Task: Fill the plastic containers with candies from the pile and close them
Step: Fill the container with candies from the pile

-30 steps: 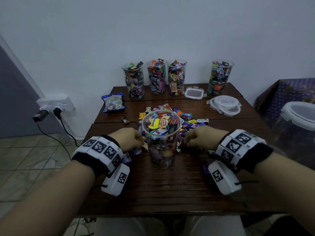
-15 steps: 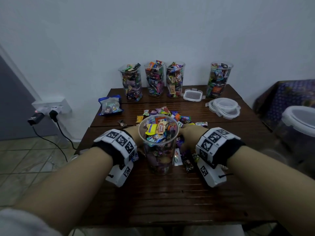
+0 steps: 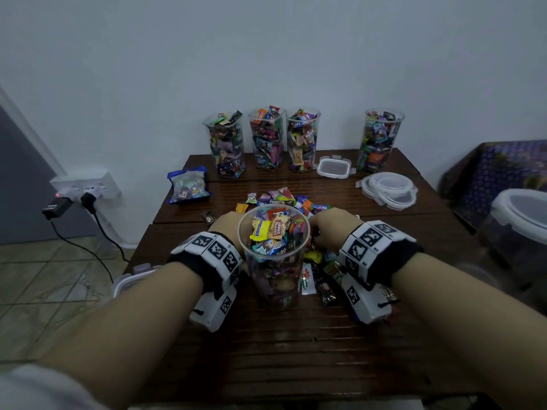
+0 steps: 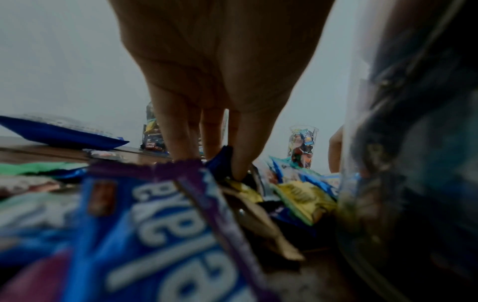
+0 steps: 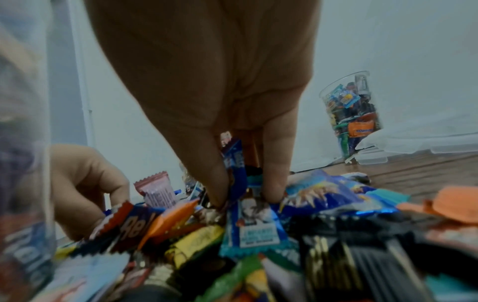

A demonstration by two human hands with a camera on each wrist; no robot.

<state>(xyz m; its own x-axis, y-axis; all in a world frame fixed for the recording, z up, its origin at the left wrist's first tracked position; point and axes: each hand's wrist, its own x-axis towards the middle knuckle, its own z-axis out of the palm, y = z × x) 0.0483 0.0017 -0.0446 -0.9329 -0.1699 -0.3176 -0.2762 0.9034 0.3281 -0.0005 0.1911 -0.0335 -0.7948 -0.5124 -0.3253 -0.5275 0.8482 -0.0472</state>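
1. The right hand's [image 5: 207, 81] fingers [image 5: 275, 183] point down into the pile [image 5: 258, 235], thumb and fingers curled around blue-wrapped candies [image 5: 234, 163] and pinching them.
2. The left hand's [image 4: 220, 61] fingers [image 4: 178, 139] also reach down into the candies, closed on a dark blue wrapper [image 4: 220, 161] between thumb and fingers; a purple-edged blue packet [image 4: 160, 224] lies blurred in front of the wrist camera.
3. From the head view both hands, left [image 3: 226, 224] and right [image 3: 331, 223], sit just beyond the cup [image 3: 273, 255], one at each side of it, with the fingers hidden behind its rim.
4. The cup stands upright on the bench [image 3: 296, 350] between the wrists, open and heaped to the rim with candies; a yellow mint packet [image 3: 259, 230] lies on top.
5. The pile [image 3: 284, 199] spreads on the bench behind the cup and along its right side.
6. Four more filled cups [image 3: 226, 146] [image 3: 266, 140] [image 3: 302, 140] [image 3: 379, 140] stand uncovered along the far edge, by the wall.
7. A rectangular lid [image 3: 333, 166] lies between the third and fourth cups; a stack of round lids [image 3: 387, 189] lies to the right of the pile.
8. A blue bag [image 3: 188, 186] lies at the far left of the bench.
9. A lidded tub [image 3: 518, 229] stands blurred at the right edge, off the bench.
10. Chargers [image 3: 74, 199] are plugged into a wall socket on the left.
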